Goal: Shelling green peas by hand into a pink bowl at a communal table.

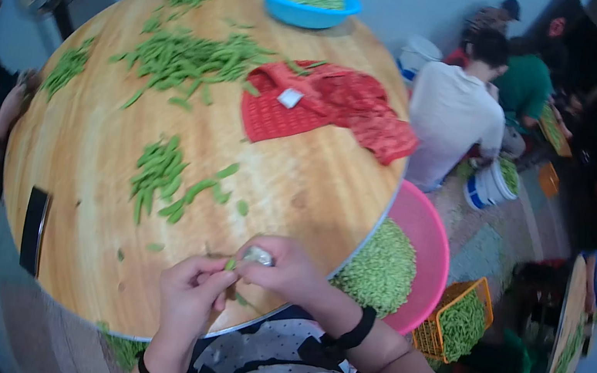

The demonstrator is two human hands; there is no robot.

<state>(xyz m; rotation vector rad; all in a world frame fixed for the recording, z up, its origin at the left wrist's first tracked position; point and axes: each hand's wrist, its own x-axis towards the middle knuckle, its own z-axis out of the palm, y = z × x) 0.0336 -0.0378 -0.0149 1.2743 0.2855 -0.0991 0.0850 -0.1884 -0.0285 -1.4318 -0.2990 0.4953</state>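
Near the table's front edge, my left hand (191,289) pinches a small green bean pod (230,264) between thumb and fingers. My right hand (283,266) meets it from the other side, fingertips at the pod. A shiny silvery object (258,256) sits in the curl of my right thumb and forefinger; its exact kind is unclear. Beyond my hands lies a small heap of green bean pods (157,170), with a few loose pods (198,189) beside it. A larger pod pile (195,59) spreads farther back on the round wooden table (102,167).
A red cloth (310,109) lies at the table's right. At the back stands a blue basin (306,9) holding pods. Below the right edge, a pink tub (431,254) contains shelled beans; an orange basket (431,330) of pods is beside it. People sit around the table and nearby.
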